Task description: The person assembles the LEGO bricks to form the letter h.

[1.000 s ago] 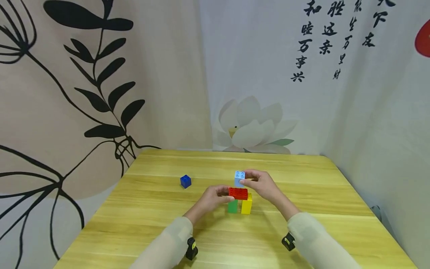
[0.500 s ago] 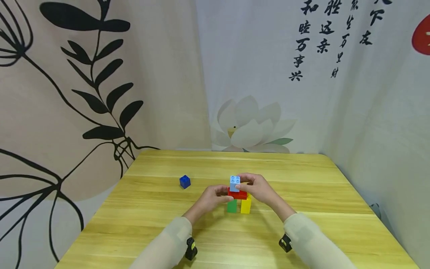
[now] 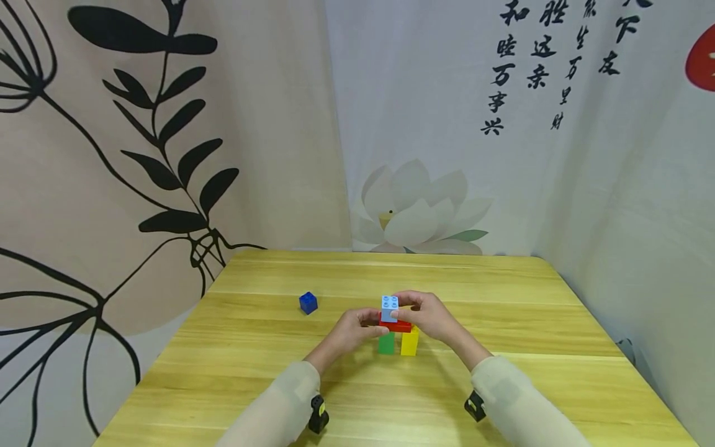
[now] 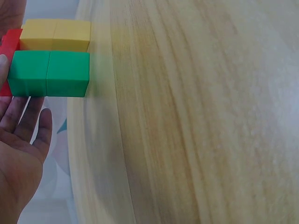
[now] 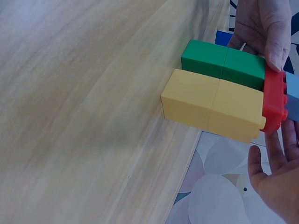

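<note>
My left hand (image 3: 353, 329) pinches the left end of a red brick (image 3: 402, 326), thumb in front and fingers behind. The red brick lies flat across two upright columns, each of two stacked bricks: a green column (image 4: 49, 73) on the left and a yellow column (image 5: 212, 105) on the right. My right hand (image 3: 430, 315) pinches a light blue brick (image 3: 389, 308), upright above the left part of the red one. In the right wrist view the light blue brick (image 5: 293, 95) sits close against the red brick's studs; whether it is pressed fully down I cannot tell.
A dark blue brick (image 3: 308, 303) lies on the wooden table (image 3: 268, 360), left of and behind the stack. Beyond the table's far edge hangs a printed cloth (image 3: 279, 124).
My right hand has moved left and down, bringing the light blue brick from above and behind the red brick onto its left part. My left hand has stayed on the red brick.
</note>
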A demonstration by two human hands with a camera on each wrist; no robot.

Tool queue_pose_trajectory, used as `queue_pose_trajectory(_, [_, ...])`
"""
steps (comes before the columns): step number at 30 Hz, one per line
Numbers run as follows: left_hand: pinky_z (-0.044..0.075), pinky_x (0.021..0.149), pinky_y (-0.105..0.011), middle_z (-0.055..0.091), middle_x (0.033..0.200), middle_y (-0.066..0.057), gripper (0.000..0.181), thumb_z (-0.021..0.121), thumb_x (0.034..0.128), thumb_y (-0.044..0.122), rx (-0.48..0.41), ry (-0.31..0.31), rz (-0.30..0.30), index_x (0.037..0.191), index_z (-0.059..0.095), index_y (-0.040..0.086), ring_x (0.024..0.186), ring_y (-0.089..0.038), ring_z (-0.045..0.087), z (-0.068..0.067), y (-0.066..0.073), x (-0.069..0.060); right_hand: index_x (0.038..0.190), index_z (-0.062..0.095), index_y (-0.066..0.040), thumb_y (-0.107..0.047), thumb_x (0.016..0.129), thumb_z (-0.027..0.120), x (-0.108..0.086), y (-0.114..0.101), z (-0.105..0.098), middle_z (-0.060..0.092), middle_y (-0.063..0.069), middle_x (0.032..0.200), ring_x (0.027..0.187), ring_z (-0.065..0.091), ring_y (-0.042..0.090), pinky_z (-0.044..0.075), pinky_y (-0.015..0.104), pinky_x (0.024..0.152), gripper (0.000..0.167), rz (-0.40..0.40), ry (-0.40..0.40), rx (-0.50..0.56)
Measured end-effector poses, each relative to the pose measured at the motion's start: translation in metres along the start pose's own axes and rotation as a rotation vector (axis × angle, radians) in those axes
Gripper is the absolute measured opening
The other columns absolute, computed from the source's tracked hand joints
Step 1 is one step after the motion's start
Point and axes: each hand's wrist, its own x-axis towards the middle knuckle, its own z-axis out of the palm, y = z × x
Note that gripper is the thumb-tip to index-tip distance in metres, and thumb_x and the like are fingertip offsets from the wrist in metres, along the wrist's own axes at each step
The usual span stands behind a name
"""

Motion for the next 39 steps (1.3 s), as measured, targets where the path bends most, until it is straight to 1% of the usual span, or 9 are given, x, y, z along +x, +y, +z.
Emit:
queue_pose_trajectory(3, [0.052, 0.09, -0.039, 0.07, 0.11, 0.0, 0.033, 0.075, 0.0906, 0.028, 0.0, 0.001, 0.007, 0.118, 0.07, 0.01, 0.1, -0.018, 0.064, -0.0002, 0.0008, 0.0009, 0.126, 0.067, -0.008, -0.024, 0.092, 0.073, 0.0008, -0.0006, 0.0003, 0.066, 0.008, 0.12, 0.101, 0.061, 0.024, 0.052, 0.038, 0.087, 0.038, -0.009, 0.004, -0.047])
queue_pose_trajectory(7, [0.053, 0.088, -0.038, 0.07, 0.108, 0.0, 0.031, 0.075, 0.0906, 0.026, -0.004, 0.0, 0.013, 0.116, 0.07, 0.01, 0.098, -0.018, 0.064, -0.0005, 0.0014, 0.0013, 0.124, 0.068, -0.009, -0.027, 0.092, 0.073, 0.0012, -0.0007, 0.0006, 0.067, 0.005, 0.119, 0.112, 0.058, 0.027, 0.043, 0.048, 0.098, 0.036, -0.035, 0.0, -0.094])
queue_pose_trajectory(10, [0.053, 0.088, -0.037, 0.07, 0.108, 0.001, 0.031, 0.075, 0.0906, 0.027, -0.007, 0.0, 0.004, 0.116, 0.07, 0.01, 0.098, -0.017, 0.064, -0.0005, 0.0012, 0.0014, 0.122, 0.069, -0.01, -0.026, 0.092, 0.073, 0.0013, -0.0012, -0.0002, 0.068, 0.004, 0.117, 0.114, 0.058, 0.029, 0.04, 0.051, 0.102, 0.035, -0.033, 0.002, -0.095])
queue_pose_trajectory(15, [0.052, 0.089, -0.037, 0.07, 0.109, 0.0, 0.031, 0.074, 0.0907, 0.027, -0.003, 0.004, -0.002, 0.117, 0.07, 0.011, 0.1, -0.017, 0.064, -0.001, 0.0016, 0.0013, 0.12, 0.07, -0.013, -0.027, 0.09, 0.075, 0.001, -0.0025, -0.0022, 0.068, 0.001, 0.115, 0.112, 0.058, 0.026, 0.038, 0.053, 0.104, 0.034, -0.013, 0.002, -0.105])
queue_pose_trajectory(18, [0.052, 0.09, -0.038, 0.07, 0.11, 0.0, 0.032, 0.075, 0.0907, 0.027, 0.0, 0.005, 0.003, 0.117, 0.07, 0.01, 0.1, -0.018, 0.064, -0.0009, 0.003, 0.0006, 0.12, 0.07, -0.014, -0.027, 0.09, 0.076, 0.0011, -0.003, -0.0026, 0.068, 0.001, 0.115, 0.111, 0.057, 0.025, 0.037, 0.054, 0.104, 0.034, -0.017, -0.005, -0.103])
queue_pose_trajectory(26, [0.052, 0.089, -0.037, 0.07, 0.108, 0.002, 0.031, 0.075, 0.0904, 0.029, 0.018, 0.001, 0.001, 0.116, 0.07, 0.012, 0.098, -0.017, 0.064, -0.0006, 0.0024, -0.0004, 0.119, 0.069, -0.015, -0.027, 0.09, 0.075, -0.0007, -0.0026, 0.0014, 0.068, 0.001, 0.113, 0.106, 0.058, 0.024, 0.044, 0.051, 0.096, 0.032, -0.022, -0.007, -0.078])
queue_pose_trajectory(33, [0.053, 0.089, -0.038, 0.07, 0.109, 0.002, 0.032, 0.075, 0.0904, 0.029, 0.011, -0.002, 0.005, 0.117, 0.07, 0.012, 0.1, -0.017, 0.064, -0.0004, 0.0001, 0.0, 0.123, 0.069, -0.013, -0.026, 0.092, 0.074, -0.0005, -0.002, 0.0037, 0.068, 0.003, 0.115, 0.109, 0.058, 0.028, 0.053, 0.037, 0.087, 0.034, -0.033, 0.022, -0.1])
queue_pose_trajectory(35, [0.053, 0.089, -0.038, 0.07, 0.109, 0.002, 0.032, 0.075, 0.0902, 0.029, 0.014, -0.001, 0.004, 0.117, 0.07, 0.012, 0.1, -0.017, 0.065, 0.0, -0.0004, 0.0004, 0.124, 0.069, -0.012, -0.026, 0.092, 0.073, 0.0002, -0.002, 0.0039, 0.068, 0.003, 0.115, 0.112, 0.058, 0.03, 0.053, 0.038, 0.088, 0.035, -0.039, 0.023, -0.114])
queue_pose_trajectory(39, [0.053, 0.089, -0.038, 0.07, 0.109, 0.003, 0.032, 0.075, 0.0899, 0.03, 0.016, 0.002, -0.005, 0.117, 0.07, 0.013, 0.099, -0.016, 0.065, 0.0006, -0.0003, 0.0005, 0.125, 0.068, -0.011, -0.028, 0.092, 0.073, 0.0009, -0.002, 0.0038, 0.068, 0.004, 0.114, 0.116, 0.057, 0.035, 0.051, 0.044, 0.092, 0.038, -0.048, 0.022, -0.132])
